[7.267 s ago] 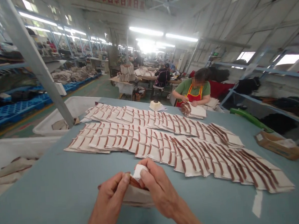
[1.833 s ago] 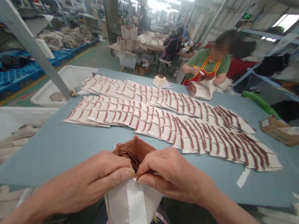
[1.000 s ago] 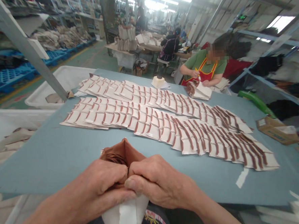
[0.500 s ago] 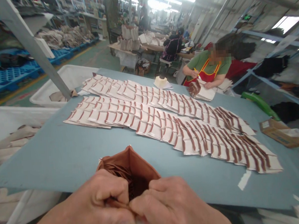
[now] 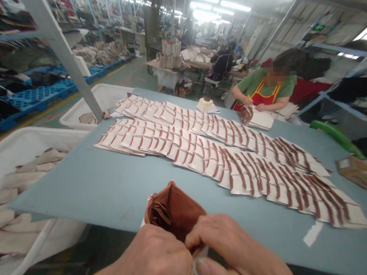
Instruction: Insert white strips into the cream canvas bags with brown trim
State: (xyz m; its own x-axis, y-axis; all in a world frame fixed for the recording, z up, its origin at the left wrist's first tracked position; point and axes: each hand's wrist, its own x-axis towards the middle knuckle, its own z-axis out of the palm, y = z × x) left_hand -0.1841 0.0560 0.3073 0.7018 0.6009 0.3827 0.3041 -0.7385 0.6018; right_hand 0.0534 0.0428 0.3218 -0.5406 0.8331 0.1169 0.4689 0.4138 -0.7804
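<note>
A stack of brown leather pieces (image 5: 173, 208) stands on edge at the near rim of the blue-grey table (image 5: 105, 188). My left hand (image 5: 153, 259) and my right hand (image 5: 237, 250) are both closed around its lower end, thumbs pinching together at the middle. Their fingertips are partly hidden behind the stack. Beyond it, two long rows of white pieces with brown strips (image 5: 222, 156) lie overlapped across the table.
A person in a green top and red apron (image 5: 261, 92) works at the far edge with another pile (image 5: 257, 118). White bins (image 5: 22, 143) with beige pieces stand left. A grey post (image 5: 63, 53), a cardboard box (image 5: 360, 174) and a tape scrap (image 5: 313, 233) are nearby.
The view shifted left and down. My hands dropped lower in the picture and still grip the brown stack, which earlier showed white paper hanging below it.
</note>
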